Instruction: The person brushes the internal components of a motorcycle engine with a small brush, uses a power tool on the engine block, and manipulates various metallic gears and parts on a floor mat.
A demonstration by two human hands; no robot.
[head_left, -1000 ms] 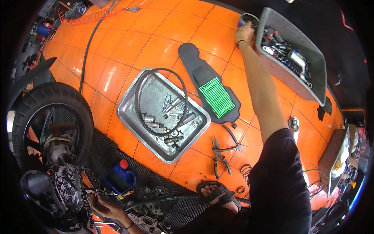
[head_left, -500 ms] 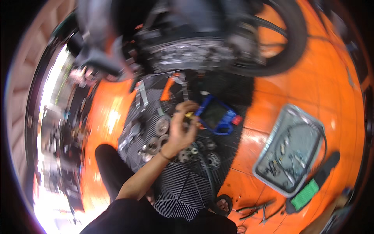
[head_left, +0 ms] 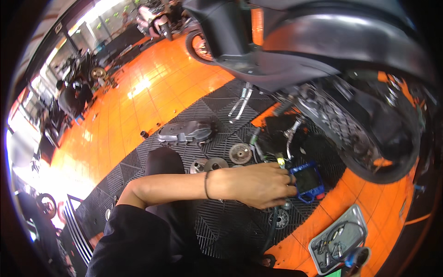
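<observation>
My left hand (head_left: 263,184) reaches across the dark ribbed mat, its fingers curled and pointing down. What it grips is hidden beneath it. A small bright yellow piece (head_left: 281,161) shows at the hand's far edge. Just right of the fingertips lies a flat blue-rimmed thing with a dark middle (head_left: 307,181). Round metal parts, among them a disc (head_left: 240,153) and a toothed wheel (head_left: 279,219), lie around the hand. At the lower right, my right hand (head_left: 355,270), mostly cut off and blurred, holds a blue can (head_left: 357,256) beside the metal tray (head_left: 318,247).
A scooter (head_left: 323,92) stands across the far side, its rear wheel at the right. A grey cover (head_left: 187,131) lies on the mat (head_left: 212,228). The tray contains a hose and small metal parts. Other motorcycles and a person (head_left: 74,101) are at the far left.
My view has swung, so the scooter and mat now appear farther right. My left hand stays beside the blue-rimmed thing, now seen from its back. The blue can has come into view by the tray.
</observation>
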